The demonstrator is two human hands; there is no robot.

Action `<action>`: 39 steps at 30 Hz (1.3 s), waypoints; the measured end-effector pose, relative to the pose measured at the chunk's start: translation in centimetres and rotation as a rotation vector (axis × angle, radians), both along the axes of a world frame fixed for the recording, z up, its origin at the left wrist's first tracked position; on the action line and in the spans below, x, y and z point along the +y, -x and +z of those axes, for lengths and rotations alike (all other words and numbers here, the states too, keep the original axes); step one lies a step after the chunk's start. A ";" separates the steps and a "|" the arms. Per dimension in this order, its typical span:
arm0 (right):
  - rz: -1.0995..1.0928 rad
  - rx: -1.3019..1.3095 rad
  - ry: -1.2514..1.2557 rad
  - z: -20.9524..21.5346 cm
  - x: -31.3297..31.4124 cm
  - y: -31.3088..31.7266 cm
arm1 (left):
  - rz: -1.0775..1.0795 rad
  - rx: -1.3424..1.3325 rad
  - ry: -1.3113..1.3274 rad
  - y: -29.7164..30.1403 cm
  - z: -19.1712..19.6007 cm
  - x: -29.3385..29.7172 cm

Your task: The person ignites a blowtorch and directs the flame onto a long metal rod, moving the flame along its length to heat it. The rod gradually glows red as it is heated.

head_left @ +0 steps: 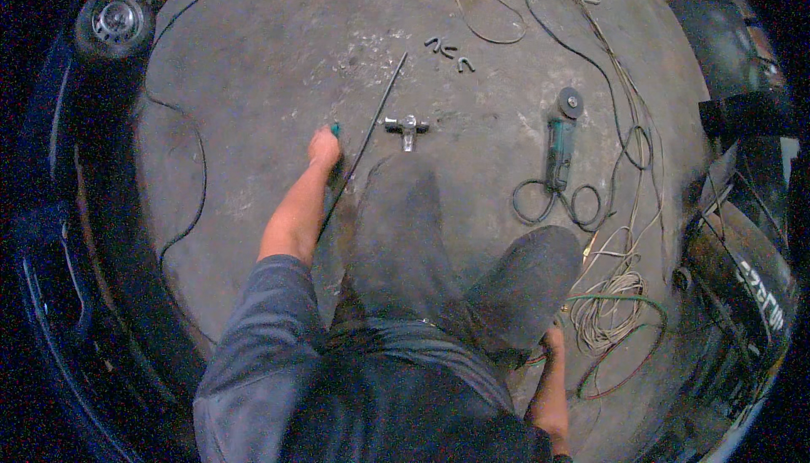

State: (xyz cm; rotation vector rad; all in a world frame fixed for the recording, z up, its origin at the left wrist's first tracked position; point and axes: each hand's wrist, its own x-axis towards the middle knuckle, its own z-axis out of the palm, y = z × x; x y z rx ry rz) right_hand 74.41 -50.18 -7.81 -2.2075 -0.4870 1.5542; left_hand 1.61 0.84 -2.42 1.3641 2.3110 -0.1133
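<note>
My left hand (323, 148) reaches forward over the floor, closed around a small teal object (336, 129) whose kind I cannot make out. Just right of it lies a long thin metal rod (374, 126), slanting across the floor. Beyond my left knee sits a shiny T-shaped metal piece (409, 126). My right hand (553, 341) is low beside my right knee, next to a green cable or hose (620, 298); its fingers are mostly hidden. Farther out are three curved metal pieces (448, 49). A teal angle grinder (560, 144) with a dark disc lies to the right.
Coiled pale cable (603, 315) lies near my right side, and more cables (620, 67) run toward the far edge. A dark cable (202, 159) curves along the left. A small wheel (116, 21) stands at the far left. Dark equipment (742, 269) borders the right.
</note>
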 end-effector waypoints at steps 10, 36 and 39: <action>-0.379 0.316 0.067 6.9 6.6 5.3 | 0.263 -0.578 -0.007 0.0 5.0 -3.9; -0.502 0.230 -1.033 36.9 19.5 21.5 | -0.276 -1.771 0.112 -16.0 27.5 -7.6; -0.239 0.467 -0.811 41.3 24.7 26.1 | -0.328 -1.859 0.123 -18.3 27.9 -9.0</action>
